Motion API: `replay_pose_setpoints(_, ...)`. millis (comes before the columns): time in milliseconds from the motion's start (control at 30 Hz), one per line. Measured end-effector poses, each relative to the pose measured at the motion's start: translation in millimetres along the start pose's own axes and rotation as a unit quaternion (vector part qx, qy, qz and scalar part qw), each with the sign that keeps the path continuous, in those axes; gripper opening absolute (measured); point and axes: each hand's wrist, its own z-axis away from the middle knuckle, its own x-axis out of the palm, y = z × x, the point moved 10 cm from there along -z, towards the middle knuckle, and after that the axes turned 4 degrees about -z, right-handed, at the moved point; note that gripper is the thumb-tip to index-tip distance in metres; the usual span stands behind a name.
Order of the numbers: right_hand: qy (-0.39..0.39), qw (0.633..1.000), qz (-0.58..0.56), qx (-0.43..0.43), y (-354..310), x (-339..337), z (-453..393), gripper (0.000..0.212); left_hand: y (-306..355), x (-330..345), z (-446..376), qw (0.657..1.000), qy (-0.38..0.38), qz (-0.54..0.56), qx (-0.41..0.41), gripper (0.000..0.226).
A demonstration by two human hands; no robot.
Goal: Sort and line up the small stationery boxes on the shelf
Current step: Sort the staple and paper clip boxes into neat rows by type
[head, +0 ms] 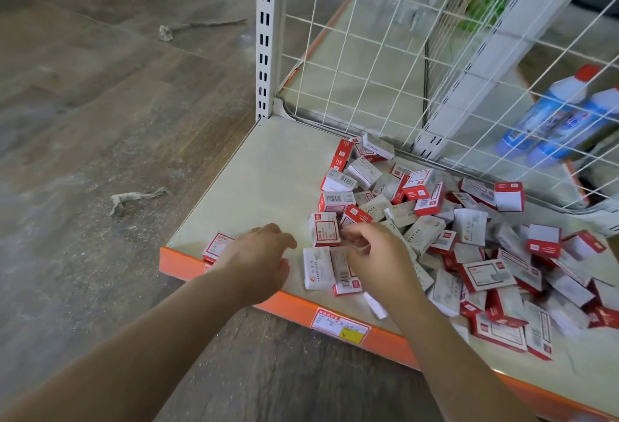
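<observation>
**Boxes near the lip could slide off**

The right hand (pixel 371 250) curls its fingers over a flat paper-clip box (pixel 318 267) near the shelf's front; whether it truly pinches it I cannot tell. The left hand (pixel 258 254) hovers relaxed, holding nothing, just beside a lone red-and-white box (pixel 217 247) at the orange front edge (pixel 268 301). A careless sweep could knock either box to the floor, or topple the loose heap of stationery boxes (pixel 469 237) to the right. The shelf board (pixel 268 170) is pale and backed by white wire mesh (pixel 385 69); grey plank flooring (pixel 100 120) carries paper scraps.
</observation>
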Motion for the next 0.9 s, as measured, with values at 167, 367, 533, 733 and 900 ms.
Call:
replay_pose_setpoints(167, 0.059, 0.998, 0.024, 0.015, 19, -28, -5, 0.024, 21, 7, -10, 1.0, -0.002, 0.009, 0.01, 0.038)
replay_pose_setpoints(367, 0.047, 0.997, 0.03, 0.049, 44, -30, -15, 0.032, 43, 14, -16, 0.998, -0.016, -0.033, 0.05, 0.043)
replay_pose_setpoints(533, 0.029, 0.997, 0.047, 0.053, 48, -24, -21, 0.029, 43, 17, -20, 0.998, -0.019, -0.05, 0.046, 0.041)
replay_pose_setpoints(733, 0.038, 0.995, 0.07, 0.056, 51, -19, -31, 0.033, 42, 19, -21, 0.998, -0.009, -0.04, 0.043, 0.041)
replay_pose_setpoints(900, 0.065, 0.995, 0.043, 0.061, 50, -21, -31, 0.024, 41, 16, -21, 0.999, 0.008, -0.022, 0.038, 0.041)
